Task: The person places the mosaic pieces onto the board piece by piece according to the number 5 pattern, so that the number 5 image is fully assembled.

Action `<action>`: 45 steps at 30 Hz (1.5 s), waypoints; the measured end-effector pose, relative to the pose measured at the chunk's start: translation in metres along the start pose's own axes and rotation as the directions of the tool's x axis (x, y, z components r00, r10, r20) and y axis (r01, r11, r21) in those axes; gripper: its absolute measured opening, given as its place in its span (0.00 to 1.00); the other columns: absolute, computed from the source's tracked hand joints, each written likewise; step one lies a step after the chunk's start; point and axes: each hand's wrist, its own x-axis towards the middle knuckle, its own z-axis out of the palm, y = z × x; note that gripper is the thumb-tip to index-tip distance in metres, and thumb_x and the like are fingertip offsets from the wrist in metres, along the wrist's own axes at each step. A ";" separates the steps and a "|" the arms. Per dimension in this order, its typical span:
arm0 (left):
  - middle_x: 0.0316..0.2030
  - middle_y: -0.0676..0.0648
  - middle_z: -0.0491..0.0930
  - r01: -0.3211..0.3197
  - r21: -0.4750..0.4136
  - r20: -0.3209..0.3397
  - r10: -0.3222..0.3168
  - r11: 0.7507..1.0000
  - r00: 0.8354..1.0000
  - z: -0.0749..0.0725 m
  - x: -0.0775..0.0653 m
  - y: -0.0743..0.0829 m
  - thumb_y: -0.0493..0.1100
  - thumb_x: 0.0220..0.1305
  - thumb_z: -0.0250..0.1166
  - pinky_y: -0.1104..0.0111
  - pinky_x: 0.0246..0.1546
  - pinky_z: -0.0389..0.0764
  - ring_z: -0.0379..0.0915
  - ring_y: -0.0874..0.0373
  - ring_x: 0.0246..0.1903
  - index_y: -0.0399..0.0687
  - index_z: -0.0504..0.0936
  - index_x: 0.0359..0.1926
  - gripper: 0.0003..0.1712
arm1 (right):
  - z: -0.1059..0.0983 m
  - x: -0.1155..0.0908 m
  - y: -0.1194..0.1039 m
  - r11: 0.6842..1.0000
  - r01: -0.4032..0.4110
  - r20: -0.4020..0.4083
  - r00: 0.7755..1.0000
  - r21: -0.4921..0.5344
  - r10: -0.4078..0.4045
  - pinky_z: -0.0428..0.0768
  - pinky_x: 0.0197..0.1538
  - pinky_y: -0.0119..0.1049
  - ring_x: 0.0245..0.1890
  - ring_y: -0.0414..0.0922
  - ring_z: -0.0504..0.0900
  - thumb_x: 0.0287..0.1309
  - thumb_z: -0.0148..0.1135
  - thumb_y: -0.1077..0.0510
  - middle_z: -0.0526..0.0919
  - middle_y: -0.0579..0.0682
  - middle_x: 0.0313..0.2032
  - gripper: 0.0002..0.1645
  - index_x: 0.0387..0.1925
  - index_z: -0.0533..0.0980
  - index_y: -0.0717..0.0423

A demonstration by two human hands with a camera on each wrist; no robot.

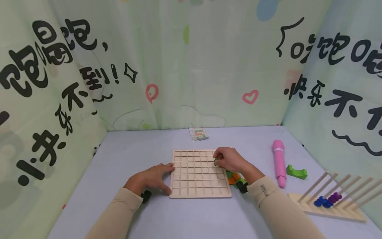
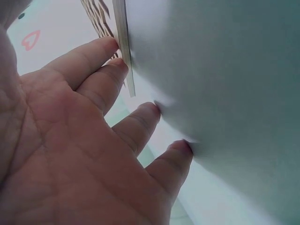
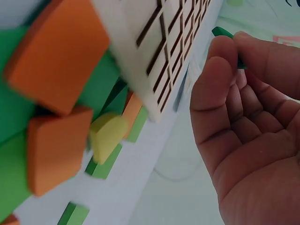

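Observation:
A light wooden board with a square grid (image 1: pixel 195 174) lies flat on the table. My left hand (image 1: pixel 153 177) is spread at its left side, thumb and fingers touching the edge. In the left wrist view its fingertips (image 2: pixel 119 68) meet the board's side and the tabletop. My right hand (image 1: pixel 231 161) is over the board's upper right part, pinching a small green block (image 3: pixel 222 32) between thumb and forefinger; most of that block is hidden by the fingers. Below this hand, beside the board's right edge, lies a pile of orange, green and yellow blocks (image 3: pixel 61 154).
A printed card (image 1: pixel 198 134) lies behind the board. To the right are a pink cylinder (image 1: pixel 279 161), a green arch block (image 1: pixel 296 172) and a wooden peg stand (image 1: pixel 352 215) with blue and purple beads (image 1: pixel 328 200). Printed curtains (image 1: pixel 209 66) enclose the table's back and sides.

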 end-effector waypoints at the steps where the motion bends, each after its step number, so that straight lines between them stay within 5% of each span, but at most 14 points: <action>1: 0.80 0.54 0.58 0.002 0.001 0.000 -0.002 1.000 1.000 0.000 0.000 0.000 0.51 0.48 0.84 0.45 0.77 0.59 0.47 0.40 0.81 0.53 0.68 0.77 0.56 | 0.001 0.003 -0.001 1.000 0.010 0.000 1.000 0.004 -0.010 0.80 0.37 0.35 0.29 0.42 0.80 0.66 0.68 0.64 0.82 0.49 0.32 0.08 0.44 0.79 0.61; 11: 0.80 0.54 0.59 0.014 -0.010 0.004 -0.014 1.000 1.000 -0.001 -0.002 0.002 0.50 0.48 0.84 0.45 0.77 0.58 0.47 0.41 0.81 0.53 0.68 0.77 0.56 | 0.018 0.034 -0.018 0.997 0.045 0.039 0.998 0.055 -0.047 0.80 0.36 0.36 0.30 0.42 0.81 0.66 0.68 0.62 0.85 0.48 0.33 0.06 0.43 0.83 0.60; 19: 0.80 0.54 0.59 0.000 -0.018 0.009 0.000 1.000 1.000 0.000 0.001 0.003 0.50 0.49 0.84 0.46 0.78 0.57 0.47 0.40 0.81 0.52 0.68 0.77 0.56 | 0.035 0.060 -0.037 0.994 -0.016 0.051 0.999 0.113 0.010 0.81 0.35 0.36 0.28 0.45 0.84 0.68 0.65 0.63 0.86 0.50 0.28 0.04 0.41 0.83 0.60; 31: 0.81 0.57 0.57 0.018 -0.009 0.019 -0.017 1.000 1.000 -0.001 0.001 0.001 0.52 0.50 0.83 0.45 0.77 0.59 0.47 0.42 0.81 0.56 0.67 0.78 0.55 | 0.053 0.082 -0.047 0.995 -0.093 0.045 0.995 0.049 0.090 0.78 0.33 0.32 0.26 0.44 0.84 0.67 0.66 0.64 0.87 0.51 0.27 0.03 0.37 0.84 0.59; 45: 0.80 0.56 0.58 0.026 -0.006 0.012 -0.026 1.000 1.000 -0.002 0.001 0.002 0.51 0.50 0.83 0.45 0.77 0.59 0.47 0.42 0.81 0.56 0.67 0.78 0.55 | 0.059 0.085 -0.052 0.988 -0.022 0.004 1.000 -0.152 0.022 0.83 0.44 0.43 0.34 0.46 0.81 0.65 0.65 0.67 0.86 0.48 0.31 0.09 0.31 0.87 0.55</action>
